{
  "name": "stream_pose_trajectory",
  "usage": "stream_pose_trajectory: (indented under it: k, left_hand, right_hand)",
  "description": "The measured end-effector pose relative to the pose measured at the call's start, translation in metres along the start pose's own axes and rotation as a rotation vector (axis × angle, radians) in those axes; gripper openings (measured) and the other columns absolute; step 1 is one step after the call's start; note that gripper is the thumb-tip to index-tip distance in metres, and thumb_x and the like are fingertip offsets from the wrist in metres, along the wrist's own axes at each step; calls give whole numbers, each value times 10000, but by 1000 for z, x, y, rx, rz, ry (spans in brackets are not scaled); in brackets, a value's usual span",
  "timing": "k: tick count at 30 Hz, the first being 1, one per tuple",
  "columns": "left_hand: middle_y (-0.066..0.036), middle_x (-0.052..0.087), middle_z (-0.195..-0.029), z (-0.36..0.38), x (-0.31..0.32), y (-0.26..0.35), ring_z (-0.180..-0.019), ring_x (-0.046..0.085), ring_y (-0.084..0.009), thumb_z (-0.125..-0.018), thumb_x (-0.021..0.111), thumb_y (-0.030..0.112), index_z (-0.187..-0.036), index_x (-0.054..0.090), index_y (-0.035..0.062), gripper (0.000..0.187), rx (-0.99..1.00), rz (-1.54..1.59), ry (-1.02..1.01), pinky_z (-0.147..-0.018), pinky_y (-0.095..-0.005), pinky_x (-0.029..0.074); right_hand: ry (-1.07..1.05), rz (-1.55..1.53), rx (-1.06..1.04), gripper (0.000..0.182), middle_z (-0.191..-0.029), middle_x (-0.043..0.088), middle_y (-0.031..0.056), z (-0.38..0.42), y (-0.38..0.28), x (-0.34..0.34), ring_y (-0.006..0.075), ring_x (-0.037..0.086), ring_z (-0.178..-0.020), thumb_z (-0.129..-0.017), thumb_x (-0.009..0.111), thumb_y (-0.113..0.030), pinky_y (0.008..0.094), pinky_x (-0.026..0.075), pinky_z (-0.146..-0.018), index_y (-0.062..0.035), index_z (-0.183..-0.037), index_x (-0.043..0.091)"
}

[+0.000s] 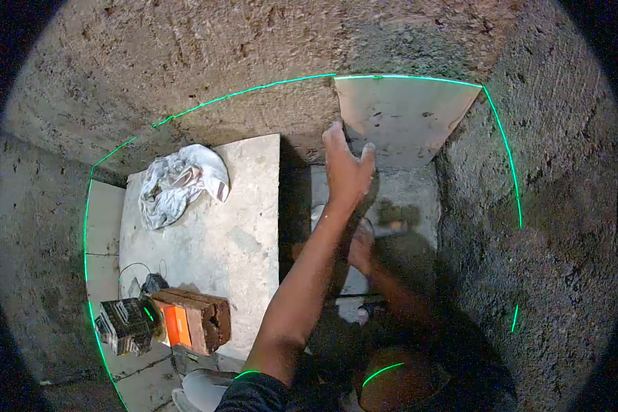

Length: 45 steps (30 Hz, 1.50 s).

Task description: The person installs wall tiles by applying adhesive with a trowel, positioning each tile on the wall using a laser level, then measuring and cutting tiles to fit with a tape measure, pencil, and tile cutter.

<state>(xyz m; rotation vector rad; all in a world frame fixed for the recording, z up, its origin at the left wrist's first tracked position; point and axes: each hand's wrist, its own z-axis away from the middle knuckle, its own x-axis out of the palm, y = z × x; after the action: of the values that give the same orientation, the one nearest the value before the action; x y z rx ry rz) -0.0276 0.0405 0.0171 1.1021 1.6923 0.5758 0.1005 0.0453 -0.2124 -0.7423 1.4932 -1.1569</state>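
A pale wall tile (405, 113) stands against the rough wall in the corner, its upper edge along a green laser line. My left hand (348, 165), dusted white, reaches up to the tile's lower left edge. Its fingers are stretched out and the thumb stands apart, with nothing held between them. Lower down, in shadow, my right hand (362, 246) is over the pale floor (419, 206); its fingers are too dark to make out.
On the left, a pale raised slab (250, 206) carries a crumpled cloth (182, 182). Near its front stand a hollow brick (209, 323), an orange box (177, 324) and a dark boxy device (125, 326). Rough plaster (556, 158) walls the right side. My bent knee (398, 384) is below.
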Motion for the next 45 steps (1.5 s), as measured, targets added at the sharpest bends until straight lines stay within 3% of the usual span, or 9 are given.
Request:
stream_pose_trajectory:
  k: [5, 9, 12, 20, 22, 26, 28, 45]
  left_hand:
    - [-277, 433, -1261, -3, -3, -2, -1194, 434, -419, -794, 649, 143, -1317, 357, -105, 648, -2, 17, -11, -1044, -431, 331]
    - [-266, 484, -1267, -8, -15, -9, -1206, 452, -408, -830, 572, 142, -1287, 437, -74, 524, -12, 24, -65, -1044, -426, 337]
    - [-256, 556, -1249, -12, -20, -19, -1188, 524, -352, -835, 523, 118, -1249, 509, -79, 459, -8, 26, -90, -1041, -364, 364]
    - [-242, 512, -1321, -9, -30, -10, -1258, 471, -348, -835, 554, 95, -1318, 463, -48, 512, -43, -38, -170, -1075, -372, 329]
    - [-290, 501, -1290, -7, -32, -2, -1234, 466, -402, -772, 578, 65, -1289, 463, -85, 550, -46, -24, -167, -1077, -400, 327]
    - [-283, 490, -1306, -7, -31, -2, -1238, 463, -397, -758, 603, 55, -1304, 452, -74, 580, -56, -63, -181, -1078, -397, 327]
    - [-239, 489, -1343, -8, -30, -4, -1268, 456, -350, -806, 605, 79, -1339, 438, -37, 571, -66, -102, -184, -1084, -379, 319]
    - [-258, 504, -1321, -8, -25, -5, -1243, 481, -364, -761, 640, 63, -1312, 455, -67, 596, -51, -60, -143, -1072, -382, 341]
  right_hand:
    - [13, -47, -240, 446, -1243, 549, 190, -45, -74, -18, 350, 514, -1119, -898, 496, -308, 450, 395, -964, -22, -1240, 519]
    - [-36, -16, -376, 445, -1236, 552, 190, -80, -114, -10, 350, 516, -1120, -895, 503, -308, 450, 397, -961, -24, -1238, 520]
    - [-43, 35, -388, 445, -1231, 554, 191, -103, -124, -2, 350, 517, -1120, -893, 509, -307, 450, 398, -958, -25, -1236, 520]
    - [-17, 87, -378, 444, -1218, 559, 192, -128, -130, 0, 350, 519, -1121, -887, 524, -307, 450, 402, -952, -28, -1231, 522]
    - [-15, 87, -374, 443, -1215, 561, 193, -129, -130, 0, 350, 520, -1122, -885, 528, -307, 450, 403, -950, -28, -1230, 522]
    - [-6, 87, -370, 443, -1209, 564, 193, -129, -129, -2, 350, 521, -1122, -882, 535, -306, 449, 405, -946, -30, -1228, 523]
    - [-4, 85, -370, 443, -1205, 565, 193, -128, -129, -3, 350, 522, -1122, -880, 539, -306, 449, 406, -945, -30, -1227, 523]
    - [20, 45, -349, 444, -1178, 577, 196, -128, -119, -11, 349, 528, -1125, -867, 571, -305, 448, 415, -930, -36, -1217, 526]
